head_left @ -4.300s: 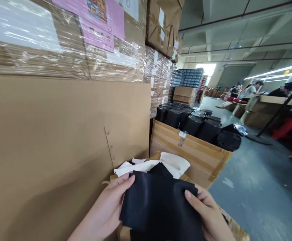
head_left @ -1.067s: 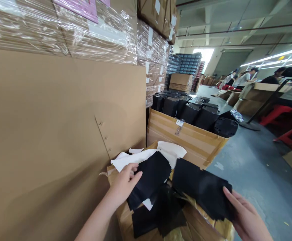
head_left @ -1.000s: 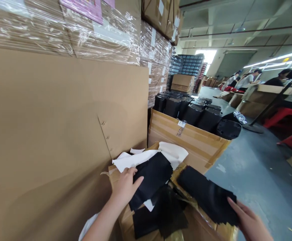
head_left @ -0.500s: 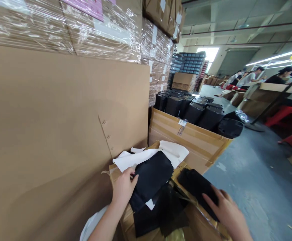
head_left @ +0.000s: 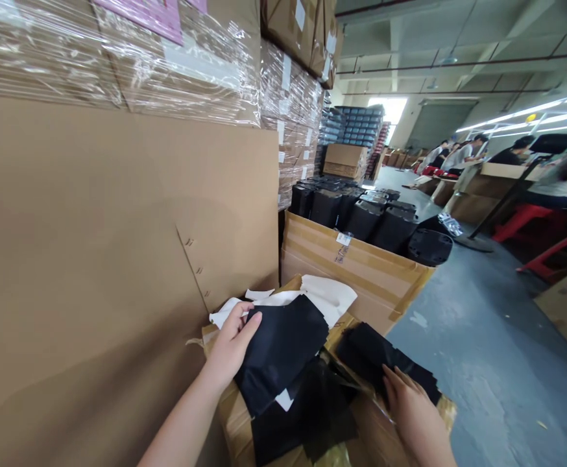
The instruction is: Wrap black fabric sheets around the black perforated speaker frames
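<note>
My left hand (head_left: 235,340) pinches the upper left edge of a fanned stack of black sheets (head_left: 286,347), thumb on top. The stack lies tilted over an open cardboard box, partly on white paper (head_left: 329,298). My right hand (head_left: 410,399) has its fingers together on the near edge of a second, smaller stack of black sheets (head_left: 381,357), which rests on the box flap; its thumb is mostly hidden. More dark, thin sheets (head_left: 307,415) hang below the left stack, inside the box.
A tall cardboard panel (head_left: 118,246) stands close on the left, with film-wrapped cartons (head_left: 191,71) above. Behind the work box, another carton (head_left: 356,259) fronts rows of black plastic housings (head_left: 361,217). Blue floor (head_left: 488,337) lies to the right, with red stools (head_left: 560,253) and seated people farther off.
My right hand has shifted from the outer end of the small stack to its near edge, and those sheets now look more fanned. My left hand stays on its stack. The view has turned slightly.
</note>
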